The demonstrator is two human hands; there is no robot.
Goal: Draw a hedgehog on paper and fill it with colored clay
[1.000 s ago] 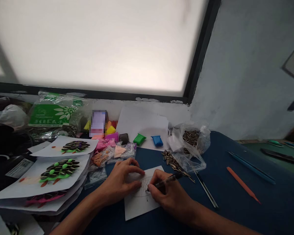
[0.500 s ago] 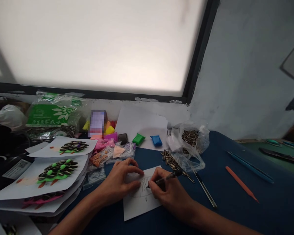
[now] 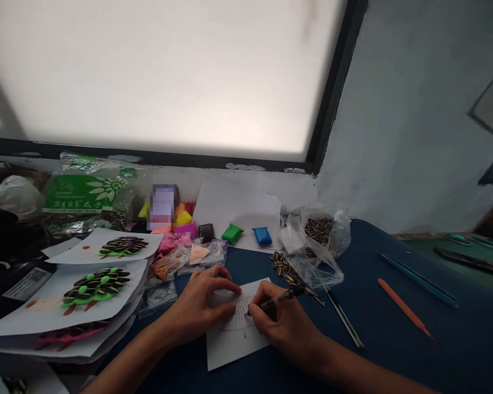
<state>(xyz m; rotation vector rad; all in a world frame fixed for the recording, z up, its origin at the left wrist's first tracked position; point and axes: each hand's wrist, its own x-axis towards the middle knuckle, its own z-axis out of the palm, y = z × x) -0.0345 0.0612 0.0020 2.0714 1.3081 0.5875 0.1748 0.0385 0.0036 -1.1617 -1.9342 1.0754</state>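
A white sheet of paper lies on the blue table, with a rounded outline and many short strokes drawn on it. My right hand is closed round a dark pen, whose tip meets the drawing. Across the sheet's left side rests my left hand, thumb and fingers apart, pressing lightly on the paper and holding nothing. Part of the drawing is hidden by both hands. Striped sunflower seeds are spilled just beyond the right hand.
Left stands a stack of papers with seed-and-clay hedgehogs. Behind are green clay, blue clay and a bag of seeds. Tweezers, an orange tool and a blue tool lie right.
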